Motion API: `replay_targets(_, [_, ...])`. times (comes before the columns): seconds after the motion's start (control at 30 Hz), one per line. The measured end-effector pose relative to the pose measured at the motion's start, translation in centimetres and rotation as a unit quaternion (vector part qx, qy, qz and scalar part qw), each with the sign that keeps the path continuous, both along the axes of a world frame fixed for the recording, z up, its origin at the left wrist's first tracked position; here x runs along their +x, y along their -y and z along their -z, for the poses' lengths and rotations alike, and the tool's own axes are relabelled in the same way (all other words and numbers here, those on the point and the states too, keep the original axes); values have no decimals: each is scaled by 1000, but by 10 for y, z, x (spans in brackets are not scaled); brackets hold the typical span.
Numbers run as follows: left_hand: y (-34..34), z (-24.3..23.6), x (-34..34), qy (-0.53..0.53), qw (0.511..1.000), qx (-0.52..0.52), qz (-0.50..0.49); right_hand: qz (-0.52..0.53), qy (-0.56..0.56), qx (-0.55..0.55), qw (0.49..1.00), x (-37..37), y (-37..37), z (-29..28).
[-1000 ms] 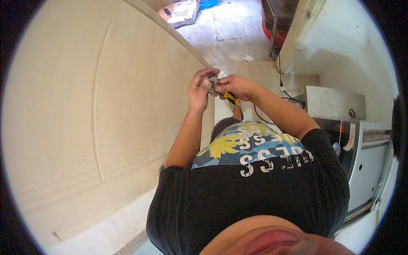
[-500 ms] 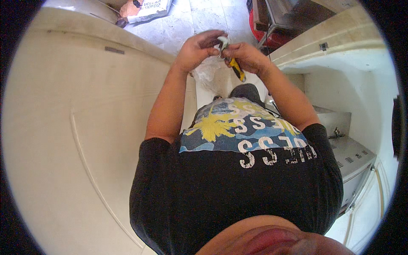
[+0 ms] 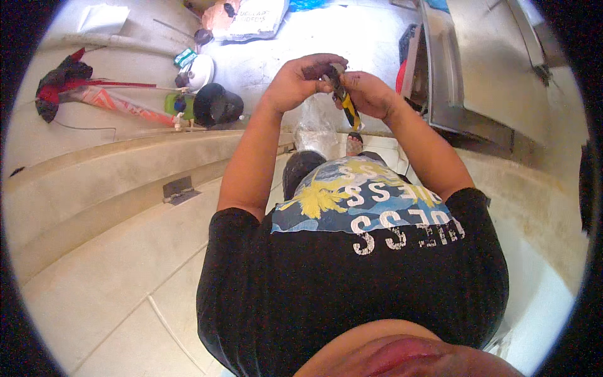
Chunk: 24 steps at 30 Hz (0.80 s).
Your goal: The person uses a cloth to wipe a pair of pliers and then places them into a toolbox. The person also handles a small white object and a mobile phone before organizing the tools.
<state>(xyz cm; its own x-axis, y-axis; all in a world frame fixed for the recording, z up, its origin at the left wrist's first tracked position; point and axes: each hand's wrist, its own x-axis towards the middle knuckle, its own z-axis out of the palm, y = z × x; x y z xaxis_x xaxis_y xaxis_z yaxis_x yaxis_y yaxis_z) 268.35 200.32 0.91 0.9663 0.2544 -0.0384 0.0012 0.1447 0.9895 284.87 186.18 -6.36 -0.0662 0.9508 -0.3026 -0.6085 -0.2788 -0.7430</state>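
Held out in front of my chest is a hand tool with a yellow and black handle (image 3: 349, 112). Its greyish metal head reaches up between my hands, too small and blurred to name its kind. My right hand (image 3: 372, 94) is closed round the upper handle, with the free end hanging below the fingers. My left hand (image 3: 301, 80) has its fingers curled at the tool's head, the thumb pressed in. Anything else inside those fingers is hidden.
Clear plastic wrap (image 3: 315, 132) lies below my hands, near my sandalled foot (image 3: 355, 144). Left stand a black bucket (image 3: 217, 105) and a red-and-white long package (image 3: 122, 105); farther off lies a white sack (image 3: 254, 17). A metal cabinet (image 3: 455, 75) stands right. Pale ledges (image 3: 144, 164) curve alongside.
My view has shifted, showing more floor and the bucket at left and more of the metal cabinet at right. Both hands stay together at the tool, whose handle hangs more steeply.
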Motion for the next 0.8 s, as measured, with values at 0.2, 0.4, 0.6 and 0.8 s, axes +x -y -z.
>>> replay_targets(0.2, [-52,-7,6,30,994,-25,-99,-81,99,30,991,26,-87,-21])
replay_targets(0.4, [-119,-1,21,55,988,8,-144,-130,55,48,989,48,-161,-25])
replay_targets(0.6, [-190,25,53,42,984,-2,-176,-123,114,28,985,83,-242,-13])
replay_targets(0.8, [-286,42,95,20,985,-13,-169,-116,142,4,983,119,-333,18])
